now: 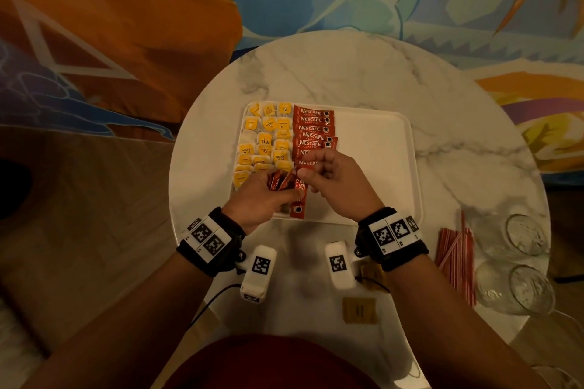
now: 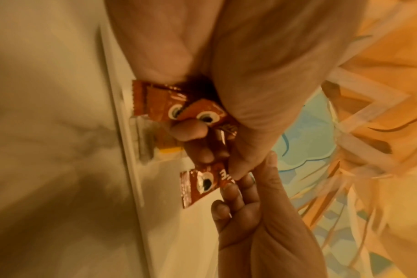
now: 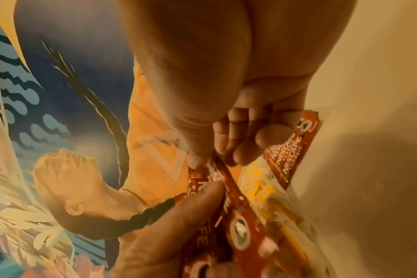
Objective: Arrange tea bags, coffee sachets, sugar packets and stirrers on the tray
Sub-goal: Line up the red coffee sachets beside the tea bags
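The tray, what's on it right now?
On the tray, yellow tea bags fill the left side, with a column of red coffee sachets beside them. The right part is bare. Both hands cover the column's near end.

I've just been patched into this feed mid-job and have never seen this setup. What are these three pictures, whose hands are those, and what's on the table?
No machine here: a person works with bare hands, wearing a camera on the head and one on each wrist. The wide picture is the head view, looking down at a round marble table. The two close, blurry pictures look along each hand at its fingers.

On the white tray lie yellow tea bags and a column of red coffee sachets. The left hand grips a bunch of sachets; the right hand pinches one sachet from it. Off the tray, on the right, lie red stirrers and two glasses; a brown packet lies near the person.
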`<state>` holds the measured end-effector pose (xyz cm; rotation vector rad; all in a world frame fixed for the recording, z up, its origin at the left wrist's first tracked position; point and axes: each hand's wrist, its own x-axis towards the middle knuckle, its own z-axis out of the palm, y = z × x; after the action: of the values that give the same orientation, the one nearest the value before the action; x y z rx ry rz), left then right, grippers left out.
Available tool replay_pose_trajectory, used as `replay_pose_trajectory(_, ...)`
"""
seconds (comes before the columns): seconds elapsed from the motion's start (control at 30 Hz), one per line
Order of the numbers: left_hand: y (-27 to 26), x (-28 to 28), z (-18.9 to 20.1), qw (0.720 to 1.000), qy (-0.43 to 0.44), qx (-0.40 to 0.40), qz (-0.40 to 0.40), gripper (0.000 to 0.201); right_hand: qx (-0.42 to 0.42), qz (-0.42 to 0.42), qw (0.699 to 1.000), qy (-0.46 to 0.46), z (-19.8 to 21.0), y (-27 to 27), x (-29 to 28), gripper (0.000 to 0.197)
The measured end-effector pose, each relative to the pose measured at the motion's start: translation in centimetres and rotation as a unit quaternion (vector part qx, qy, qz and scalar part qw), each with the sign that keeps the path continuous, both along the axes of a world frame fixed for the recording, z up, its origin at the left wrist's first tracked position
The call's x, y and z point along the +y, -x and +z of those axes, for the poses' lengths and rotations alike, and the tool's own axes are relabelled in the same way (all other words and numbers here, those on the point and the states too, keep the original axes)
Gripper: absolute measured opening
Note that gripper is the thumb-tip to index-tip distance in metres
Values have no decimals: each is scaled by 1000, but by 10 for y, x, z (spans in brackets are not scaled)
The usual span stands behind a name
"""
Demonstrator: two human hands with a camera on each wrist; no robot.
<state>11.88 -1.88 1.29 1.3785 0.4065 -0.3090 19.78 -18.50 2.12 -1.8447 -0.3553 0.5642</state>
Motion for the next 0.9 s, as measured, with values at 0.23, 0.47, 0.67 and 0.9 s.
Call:
replay_pose_trajectory(0.23,-4,5,3,995,45,12,90,14,38,19,999,6,-9,15,-11,15)
replay_pose_trajectory(0.47,0,3,5,989,92,34,113,19,60,-29,998,3,-16,25,-20,10)
replay_pose_trajectory(0.67,2,7,2,983,86,27,159,22,69,-28,997,10,-12,25,-25,11)
replay_pose_trajectory(0.9,5,7,1,992,46,26,112,21,74,-104,991,-30,-12,22,-24,10)
